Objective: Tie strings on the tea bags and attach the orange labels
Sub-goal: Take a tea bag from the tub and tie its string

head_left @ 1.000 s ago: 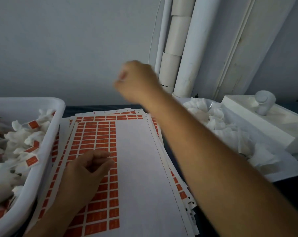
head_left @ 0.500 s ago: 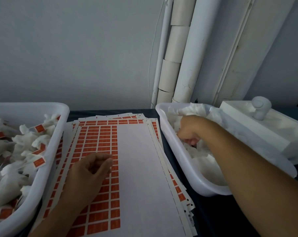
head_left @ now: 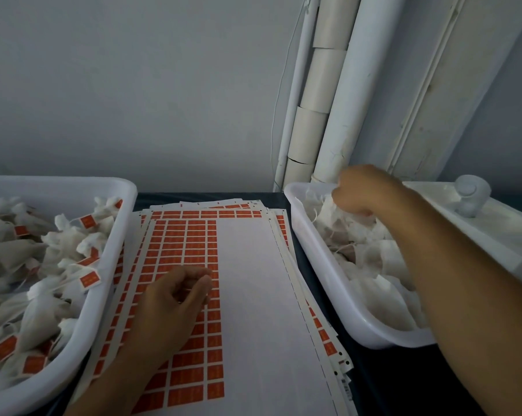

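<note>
Labelled tea bags fill the desk's left-edge tray; right hand pinches an unlabelled bag from the full right tray; left hand, loosely curled, holds nothing over the label sheets.

Two white tubs – two hands – one stack of label sheets.

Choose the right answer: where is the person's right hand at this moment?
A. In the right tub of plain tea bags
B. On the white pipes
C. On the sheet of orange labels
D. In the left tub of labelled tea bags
A: the right hand is curled around a plain tea bag at the far end of the right tub.
</note>
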